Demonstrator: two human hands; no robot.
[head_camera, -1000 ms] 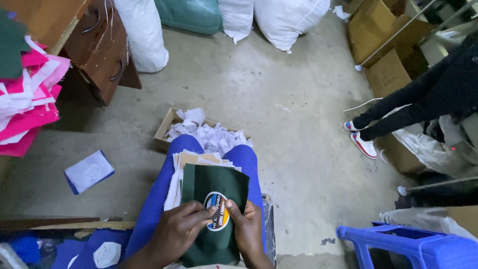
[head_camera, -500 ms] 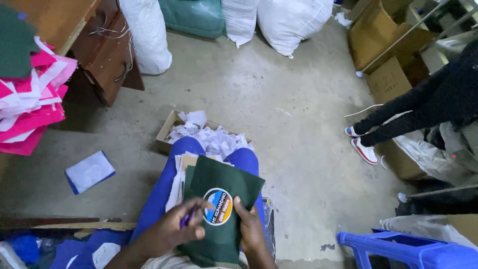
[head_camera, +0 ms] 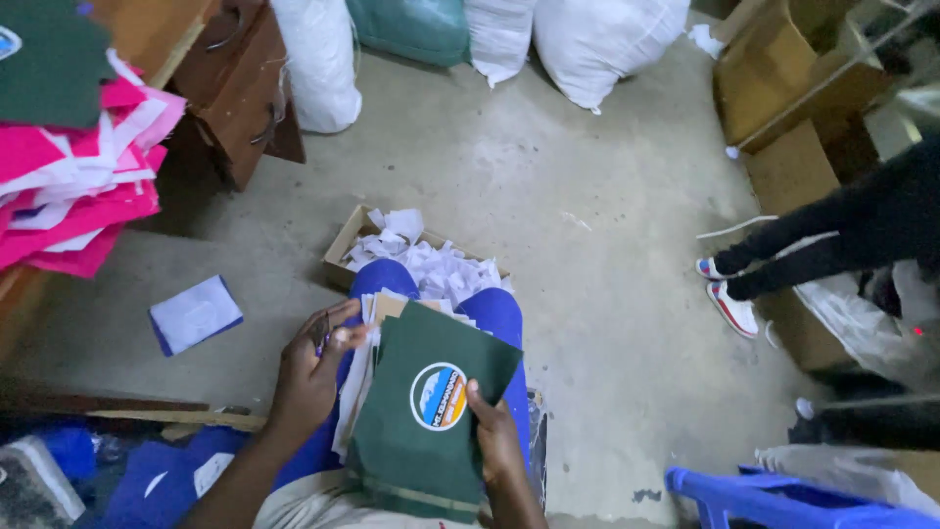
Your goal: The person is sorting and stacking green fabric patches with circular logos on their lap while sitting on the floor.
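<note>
Green cloth [head_camera: 421, 392], a dark piece with a round multicoloured patch [head_camera: 438, 396] on it, lies across the person's lap, and the right hand [head_camera: 496, 441] grips its right edge, thumb on top beside the patch and the other fingers curled under. The left hand [head_camera: 311, 367] is lifted just left of the cloth and apart from it; its fingers are bunched together, pinching something small and pale at the tips, too small to make out. Under the cloth sits a stack of white and tan sheets [head_camera: 367, 338], their edges showing along its left and far sides. Blue trouser legs [head_camera: 494, 318] stretch away beneath that. Just beyond the knees, a low cardboard box [head_camera: 343, 257] holds crumpled white paper scraps. On the concrete floor [head_camera: 548, 196] to the left lies a flat blue-and-white packet [head_camera: 196, 313]. Far left, pink and white fabric [head_camera: 73, 186] is stacked by a wooden cabinet [head_camera: 240, 98]. White sacks [head_camera: 597, 39] and a teal one stand along the far side. At the right, another person's dark-clad leg and a red-and-white shoe [head_camera: 729, 306] reach in beside cardboard boxes [head_camera: 783, 98]. Near right is a blue plastic stool [head_camera: 774, 495].
</note>
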